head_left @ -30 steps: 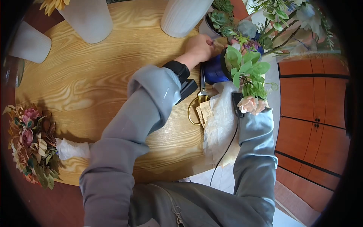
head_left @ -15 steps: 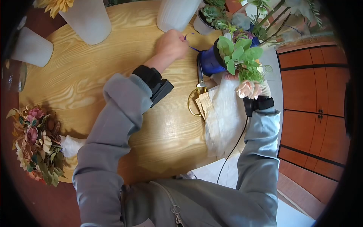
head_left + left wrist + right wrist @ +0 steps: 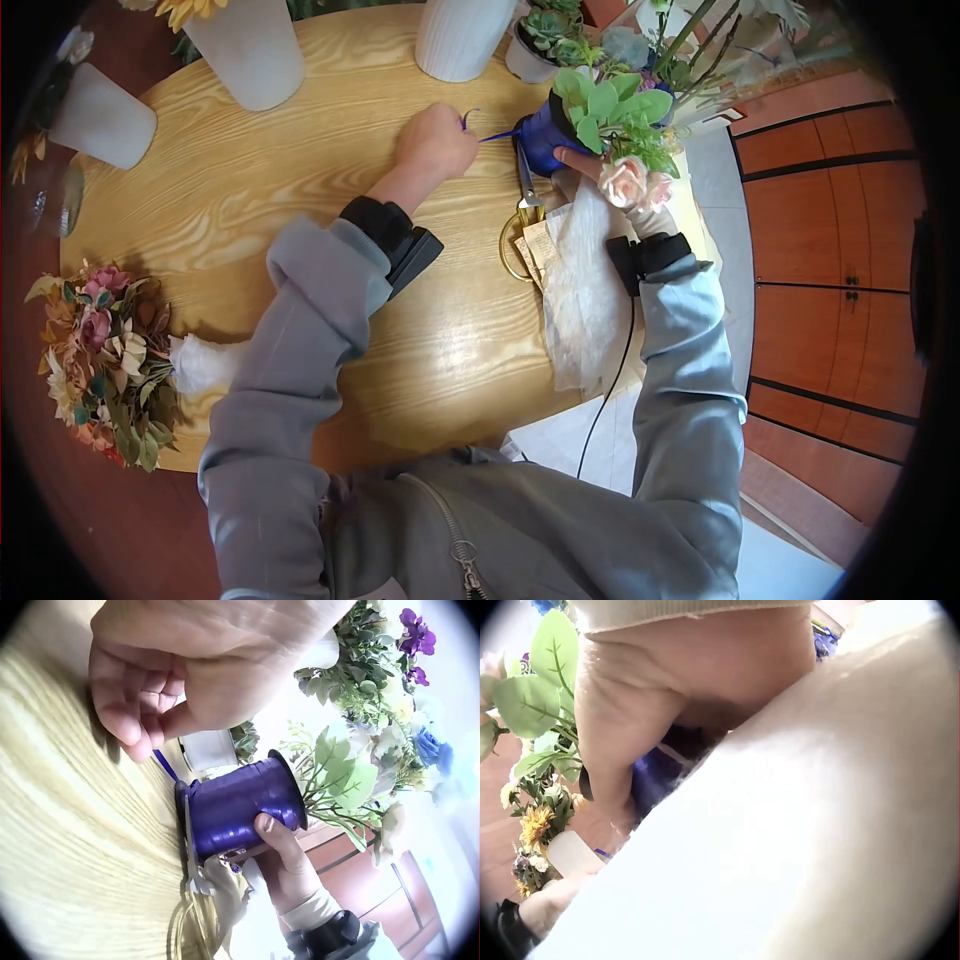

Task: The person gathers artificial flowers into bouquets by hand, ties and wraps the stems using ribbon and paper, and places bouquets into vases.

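Curled fingers of my left hand (image 3: 437, 142) pinch the end of a blue-purple ribbon (image 3: 166, 764), left of its spool. The strand runs taut from there to the ribbon spool (image 3: 240, 806), which has dark end rims. My right hand (image 3: 289, 862) grips the spool from its right side, thumb across the wound ribbon; its other fingers are mostly hidden. Leafy stems with pale pink roses (image 3: 625, 182) overlap the right hand and spool in the head view. Gold-handled scissors (image 3: 529, 190) lie against the spool's near left side.
White wrapping sheets (image 3: 585, 290) and small kraft tags lie by the scissors. A wrapped bouquet (image 3: 100, 360) rests at the table's left edge. White vases (image 3: 462, 38) and a potted succulent (image 3: 530, 52) stand at the back. A black cable (image 3: 607, 390) hangs from the right wrist.
My left hand has moved left, away from the spool, drawing out a length of ribbon. My right thumb now shows on the spool's side. The head view has shifted slightly.
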